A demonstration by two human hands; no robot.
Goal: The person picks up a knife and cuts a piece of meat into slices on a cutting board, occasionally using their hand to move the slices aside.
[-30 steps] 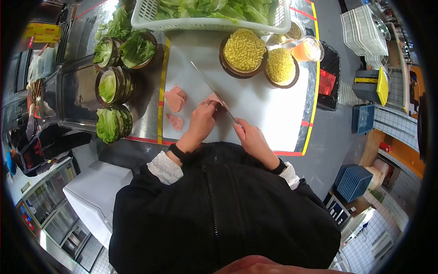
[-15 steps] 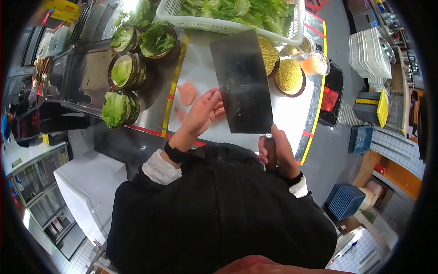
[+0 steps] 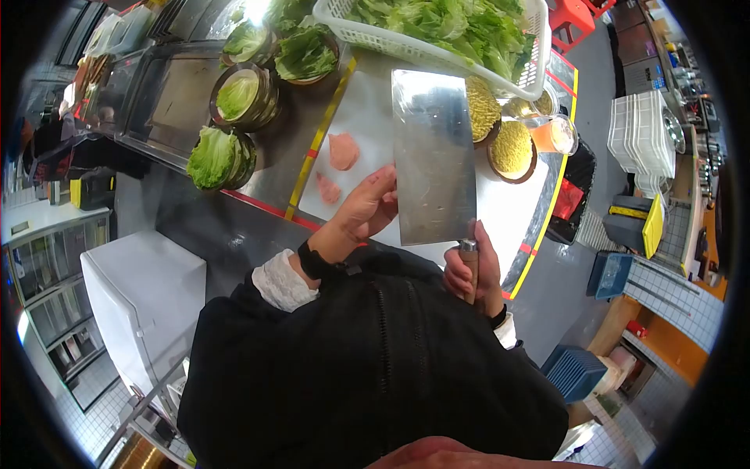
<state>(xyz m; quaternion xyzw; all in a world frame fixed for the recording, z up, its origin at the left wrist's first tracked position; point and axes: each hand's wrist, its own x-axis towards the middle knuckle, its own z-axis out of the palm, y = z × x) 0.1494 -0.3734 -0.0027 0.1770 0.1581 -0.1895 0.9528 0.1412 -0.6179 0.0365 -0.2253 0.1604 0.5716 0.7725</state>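
A broad rectangular cleaver (image 3: 434,160) is held blade up over the white cutting board (image 3: 500,207), its flat face toward me. My right hand (image 3: 478,270) is closed round its wooden handle. At the blade's left edge is my left hand (image 3: 367,205), fingers loosely bent and apart, the fingertips partly hidden by the steel. Two pieces of pale pink raw meat, a larger one (image 3: 344,152) and a smaller one (image 3: 328,188), lie on the board to the left. Bowls of yellow crumbs (image 3: 512,148) and yellow grains (image 3: 482,109) stand right of the blade.
A white basket of lettuce (image 3: 437,56) stands at the board's far side. Lettuce-filled bowls, one nearest me (image 3: 215,159), line the left of the steel table. A jar with orange contents (image 3: 553,135) lies near the right edge. A white cabinet (image 3: 144,289) stands behind on the left.
The cleaver has turned, its face going from dark to bright and its blade more upright. My left hand has shifted slightly, and the whole view has swung a little.
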